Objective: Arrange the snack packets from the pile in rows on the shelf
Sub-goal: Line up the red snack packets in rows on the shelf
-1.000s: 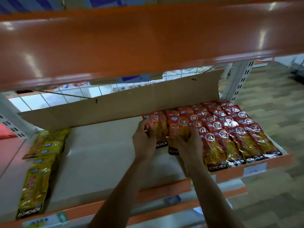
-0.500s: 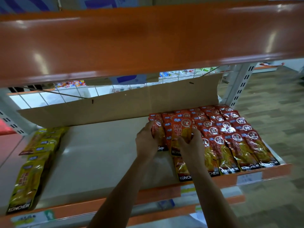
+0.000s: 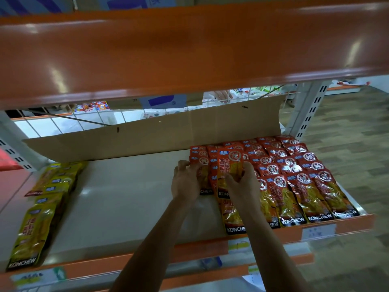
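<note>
Head view: a person's two bare forearms reach over the orange front rail (image 3: 273,234) of a pale shelf (image 3: 126,197). The right hand (image 3: 242,186) is clamped on a raised red packet (image 3: 229,163), thumb and curled fingers pinching its lower half so that it stands tilted above the packets lying beneath it. The left hand (image 3: 184,184) sits just beside it, fingers curled onto the end packet (image 3: 199,157) of the leftmost red column, gripping its left edge. The rows of red packets (image 3: 299,178) fill the right part of the shelf, lying flat and overlapping like shingles from the back to the front rail, the brand strip of the front ones touching the rail. The middle of the shelf is bare board. At the far left, well apart from the red ones, yellow packets (image 3: 33,232) lie in an overlapping column running front to back. A cardboard sheet (image 3: 157,135) stands tilted along the back of the shelf, behind both groups. Behind it a wire mesh (image 3: 69,123) shows, with blurred goods beyond. An orange upper shelf (image 3: 189,49) crosses the top of the frame. A price label (image 3: 317,231) is fixed to the front rail below the red rows. A slotted white upright (image 3: 309,110) stands at the right, beside grey patterned floor (image 3: 357,154).
</note>
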Action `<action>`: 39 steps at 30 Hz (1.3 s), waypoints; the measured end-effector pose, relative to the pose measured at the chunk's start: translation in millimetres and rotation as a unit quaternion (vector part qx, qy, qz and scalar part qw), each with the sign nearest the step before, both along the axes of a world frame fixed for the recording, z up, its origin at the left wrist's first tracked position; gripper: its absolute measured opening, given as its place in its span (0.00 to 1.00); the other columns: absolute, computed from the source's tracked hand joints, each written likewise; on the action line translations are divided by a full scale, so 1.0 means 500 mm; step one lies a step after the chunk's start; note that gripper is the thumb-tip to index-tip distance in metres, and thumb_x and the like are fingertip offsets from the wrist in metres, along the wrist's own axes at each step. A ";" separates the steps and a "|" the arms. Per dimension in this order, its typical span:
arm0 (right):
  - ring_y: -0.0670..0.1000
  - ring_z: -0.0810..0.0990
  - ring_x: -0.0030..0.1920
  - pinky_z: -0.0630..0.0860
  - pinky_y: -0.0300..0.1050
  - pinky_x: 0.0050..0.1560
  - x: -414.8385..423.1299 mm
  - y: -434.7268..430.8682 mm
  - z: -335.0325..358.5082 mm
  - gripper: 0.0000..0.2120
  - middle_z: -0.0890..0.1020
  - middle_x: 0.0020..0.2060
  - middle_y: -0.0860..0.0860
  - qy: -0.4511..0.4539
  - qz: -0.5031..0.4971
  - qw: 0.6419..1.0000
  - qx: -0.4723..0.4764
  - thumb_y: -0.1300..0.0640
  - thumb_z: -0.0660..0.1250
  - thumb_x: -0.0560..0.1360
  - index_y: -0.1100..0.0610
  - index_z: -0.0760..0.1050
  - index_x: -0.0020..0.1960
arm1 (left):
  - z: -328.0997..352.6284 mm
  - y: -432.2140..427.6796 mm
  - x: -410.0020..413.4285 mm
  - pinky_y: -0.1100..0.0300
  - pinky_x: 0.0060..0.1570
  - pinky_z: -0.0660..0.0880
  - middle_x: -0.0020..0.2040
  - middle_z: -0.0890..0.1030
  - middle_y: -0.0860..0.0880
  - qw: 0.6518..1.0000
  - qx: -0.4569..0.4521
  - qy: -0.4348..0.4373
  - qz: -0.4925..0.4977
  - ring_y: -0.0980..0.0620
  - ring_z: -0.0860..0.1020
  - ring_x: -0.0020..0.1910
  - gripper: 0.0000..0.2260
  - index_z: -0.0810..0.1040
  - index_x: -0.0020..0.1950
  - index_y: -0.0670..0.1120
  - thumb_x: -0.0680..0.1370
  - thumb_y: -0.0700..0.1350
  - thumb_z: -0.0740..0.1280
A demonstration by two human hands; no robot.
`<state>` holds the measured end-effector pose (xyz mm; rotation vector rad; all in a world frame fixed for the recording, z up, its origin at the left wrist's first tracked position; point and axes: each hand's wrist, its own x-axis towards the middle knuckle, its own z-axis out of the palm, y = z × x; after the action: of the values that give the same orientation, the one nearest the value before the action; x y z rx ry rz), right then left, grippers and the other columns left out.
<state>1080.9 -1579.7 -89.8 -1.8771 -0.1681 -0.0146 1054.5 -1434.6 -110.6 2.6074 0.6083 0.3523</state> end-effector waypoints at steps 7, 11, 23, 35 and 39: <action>0.42 0.75 0.32 0.69 0.35 0.32 0.001 0.013 0.008 0.13 0.76 0.36 0.46 0.001 0.003 1.000 -0.027 0.60 0.68 0.75 0.57 0.70 0.57 | 0.004 0.003 -0.003 0.52 0.62 0.72 0.72 0.65 0.45 0.999 0.034 0.005 0.007 0.45 0.65 0.69 0.21 0.69 0.72 0.55 0.79 0.46 0.64; 0.46 0.79 0.41 0.76 0.39 0.40 -0.005 0.027 0.010 0.24 0.79 0.45 0.48 0.014 0.009 1.000 0.003 0.58 0.69 0.75 0.55 0.65 0.68 | 0.024 -0.014 -0.001 0.56 0.55 0.76 0.61 0.78 0.45 0.984 -0.055 -0.169 -0.008 0.49 0.77 0.57 0.16 0.74 0.67 0.48 0.81 0.50 0.61; 0.52 0.68 0.68 0.65 0.44 0.66 -0.015 0.053 -0.001 0.23 0.73 0.67 0.52 -0.078 0.050 0.979 -0.181 0.57 0.63 0.78 0.56 0.67 0.71 | 0.009 0.005 -0.033 0.78 0.31 0.71 0.54 0.79 0.52 0.932 -0.299 -0.184 0.088 0.65 0.78 0.39 0.18 0.68 0.70 0.53 0.80 0.50 0.63; 0.52 0.54 0.76 0.51 0.48 0.76 -0.022 0.048 -0.031 0.24 0.64 0.74 0.52 -0.102 0.076 0.944 -0.304 0.57 0.59 0.79 0.57 0.62 0.74 | -0.015 -0.023 -0.031 0.51 0.57 0.77 0.60 0.80 0.46 0.967 -0.189 -0.150 0.082 0.49 0.80 0.54 0.18 0.72 0.69 0.47 0.80 0.48 0.65; 0.53 0.54 0.76 0.51 0.47 0.76 -0.022 0.047 -0.035 0.23 0.65 0.73 0.52 -0.106 0.073 0.947 -0.294 0.57 0.59 0.79 0.57 0.62 0.74 | -0.019 -0.023 -0.030 0.50 0.58 0.77 0.60 0.80 0.46 0.974 -0.159 -0.132 0.088 0.48 0.79 0.56 0.18 0.72 0.68 0.46 0.79 0.50 0.65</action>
<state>1069.8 -1556.0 -107.3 -2.4522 -0.5042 -0.0727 1039.6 -1446.3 -120.2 2.1616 0.7364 0.5949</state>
